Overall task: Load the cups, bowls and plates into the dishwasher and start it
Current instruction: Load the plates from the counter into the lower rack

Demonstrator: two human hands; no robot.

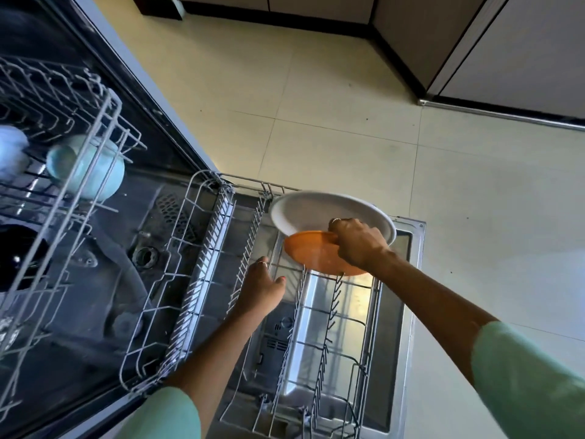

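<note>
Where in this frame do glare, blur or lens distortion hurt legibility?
Head view: glare on the steel door panel under the lower rack; a white item at the left edge is blurred; wide-angle bending splays the upper rack; right hand and both plates stay sharp.

Both hands reach forward — left [261,288] loosely spread, right [359,243] clenched, knuckles up.

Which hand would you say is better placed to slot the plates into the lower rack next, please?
Right: the right hand already grips the round white plate and orange plate above the wire lower rack; the left hand is empty.
</note>
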